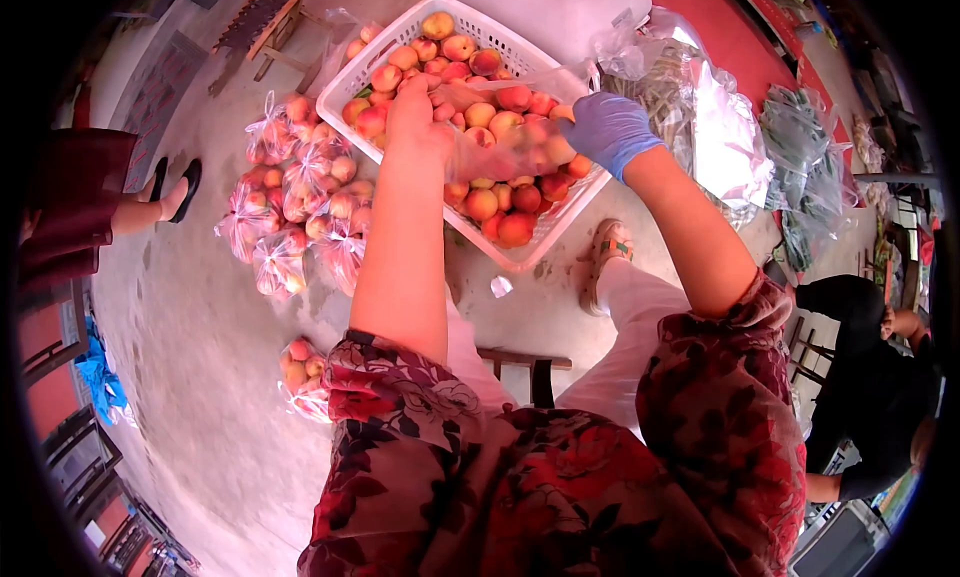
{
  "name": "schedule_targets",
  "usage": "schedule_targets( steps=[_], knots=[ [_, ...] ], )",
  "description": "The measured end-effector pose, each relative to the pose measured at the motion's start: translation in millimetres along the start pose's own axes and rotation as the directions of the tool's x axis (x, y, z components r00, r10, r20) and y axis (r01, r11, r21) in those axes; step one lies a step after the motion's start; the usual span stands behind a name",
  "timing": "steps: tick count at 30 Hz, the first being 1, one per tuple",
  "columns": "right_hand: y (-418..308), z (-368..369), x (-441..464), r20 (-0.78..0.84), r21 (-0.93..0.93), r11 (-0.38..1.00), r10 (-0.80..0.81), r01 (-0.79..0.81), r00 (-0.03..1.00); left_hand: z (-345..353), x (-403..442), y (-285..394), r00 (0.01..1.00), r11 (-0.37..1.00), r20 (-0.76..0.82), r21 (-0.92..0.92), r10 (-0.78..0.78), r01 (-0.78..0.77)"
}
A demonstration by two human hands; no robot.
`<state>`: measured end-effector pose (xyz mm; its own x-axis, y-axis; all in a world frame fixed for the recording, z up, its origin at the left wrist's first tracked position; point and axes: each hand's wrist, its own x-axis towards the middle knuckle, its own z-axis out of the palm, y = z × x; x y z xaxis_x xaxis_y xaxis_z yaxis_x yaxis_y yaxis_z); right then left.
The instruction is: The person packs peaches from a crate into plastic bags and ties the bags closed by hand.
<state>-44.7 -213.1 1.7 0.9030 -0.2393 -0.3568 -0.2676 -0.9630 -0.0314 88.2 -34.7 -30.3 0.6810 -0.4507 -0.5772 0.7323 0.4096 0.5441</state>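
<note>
A white plastic crate full of red and yellow peaches stands in front of me. Over the fruit, a clear plastic bag is stretched between my two hands. My bare left hand has its fingers closed on the bag's left side, above the peaches. My right hand, in a blue-purple glove, is closed on the bag's other side near the crate's right rim. The see-through film blurs the fruit beneath it.
Tied bags of peaches lie on the floor left of the crate, with another bag nearer me. Plastic bags lie to the right. A person in black sits at right; another person's feet show at left.
</note>
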Motion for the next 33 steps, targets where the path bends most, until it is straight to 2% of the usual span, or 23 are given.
schedule_targets(
  steps=[2, 4, 6, 8, 10, 12, 13, 14, 16, 18, 19, 20, 21, 22, 23, 24, 26, 28, 29, 32, 33],
  knots=[
    [-27.7, 24.5, -11.8, 0.183, 0.048, 0.982, -0.189, 0.183, 0.965, -3.6, -0.5, -4.0, 1.000, 1.000, -0.008, 0.011, -0.001, 0.001],
    [-45.1, 91.5, 0.1, 0.305, 0.052, 0.926, -0.372, 0.375, 0.877, -1.0, -0.9, -5.1, 1.000, 1.000, -0.014, 0.024, 0.007, -0.006],
    [-56.3, 143.5, 0.2, 0.249, 0.057, 0.956, -0.293, 0.289, 0.923, 6.0, -9.7, -6.0, 0.998, 0.999, -0.065, 0.043, 0.018, -0.015],
    [-66.0, 205.0, 12.5, 0.310, -0.037, 0.961, -0.250, 0.274, 0.917, 11.9, -15.9, -8.8, 0.994, 0.997, -0.099, 0.066, 0.035, -0.028],
    [-70.2, 268.8, 21.5, 0.296, 0.057, 0.995, -0.097, 0.084, 0.950, 14.7, -18.9, -11.3, 0.991, 0.995, -0.122, 0.087, 0.059, -0.049],
    [-83.4, 252.9, 16.5, 0.296, -0.069, 0.993, -0.076, 0.100, 0.952, 15.4, -19.5, -9.2, 0.991, 0.995, -0.119, 0.093, 0.053, -0.042],
    [-84.8, 265.0, 25.7, 0.291, -0.008, 0.995, -0.091, 0.098, 0.952, 16.7, -21.1, -8.3, 0.991, 0.995, -0.125, 0.098, 0.045, -0.033],
    [-80.1, 266.9, 27.8, 0.339, 0.016, 0.982, -0.181, 0.186, 0.923, 18.2, -20.7, -8.1, 0.991, 0.994, -0.127, 0.105, 0.034, -0.021],
    [-72.8, 214.5, 18.1, 0.421, 0.070, 0.934, -0.346, 0.350, 0.838, 9.3, -10.7, -5.1, 0.996, 0.993, -0.081, 0.110, 0.044, -0.035],
    [-54.0, 181.1, 28.4, 0.544, 0.469, 0.869, -0.426, 0.159, 0.723, 5.8, -13.3, -3.8, 0.998, 0.995, -0.062, 0.099, 0.012, -0.006],
    [-42.4, 162.2, 32.3, 0.580, 0.625, 0.780, -0.483, 0.022, 0.656, 6.1, -17.5, -4.9, 0.997, 0.995, -0.071, 0.097, 0.004, 0.003],
    [-29.9, 131.5, 29.4, 0.612, 0.730, 0.651, -0.489, -0.207, 0.621, 8.4, -23.0, -3.6, 0.997, 0.995, -0.078, 0.096, 0.000, 0.008],
    [-11.1, 122.2, 35.5, 0.535, 0.829, 0.488, -0.552, -0.272, 0.639, 11.3, -26.8, -1.8, 0.997, 0.995, -0.078, 0.098, -0.001, 0.009],
    [2.5, 108.9, 33.6, 0.336, 0.942, 0.183, -0.580, -0.283, 0.742, 7.6, -25.0, -3.8, 0.998, 0.996, -0.056, 0.087, 0.001, 0.004],
    [13.2, 94.6, 32.7, 0.128, 0.962, -0.137, -0.535, -0.236, 0.835, 0.0, -18.3, -8.0, 1.000, 0.997, -0.030, 0.077, 0.005, -0.003],
    [19.6, 81.2, 33.0, 0.017, 0.898, -0.381, -0.472, -0.221, 0.882, -0.1, -16.8, -9.5, 1.000, 0.998, -0.002, 0.064, 0.010, -0.010],
    [18.4, 76.4, 51.5, -0.212, 0.738, -0.671, -0.122, 0.076, 0.970, 3.1, -17.3, -13.5, 0.999, 0.996, -0.029, 0.088, 0.025, -0.022],
    [25.2, 76.3, 60.3, -0.013, 0.967, -0.256, 0.025, 0.019, 1.000, 3.6, -18.5, -14.6, 0.997, 0.992, -0.059, 0.116, 0.049, -0.042],
    [24.7, 81.5, 63.2, 0.063, 0.998, -0.036, 0.127, -0.059, 0.990, 4.7, -17.9, -15.1, 0.995, 0.993, -0.056, 0.092, 0.081, -0.075],
    [18.2, 117.8, 64.7, -0.035, 0.892, 0.433, 0.350, -0.129, 0.936, 14.9, -35.0, -9.9, 0.997, 0.998, -0.067, 0.045, 0.050, -0.047],
    [17.3, 136.6, 74.6, -0.055, 0.893, 0.418, 0.464, -0.164, 0.884, 13.7, -33.4, -9.7, 0.996, 0.997, -0.063, 0.049, 0.055, -0.052]
  ],
)
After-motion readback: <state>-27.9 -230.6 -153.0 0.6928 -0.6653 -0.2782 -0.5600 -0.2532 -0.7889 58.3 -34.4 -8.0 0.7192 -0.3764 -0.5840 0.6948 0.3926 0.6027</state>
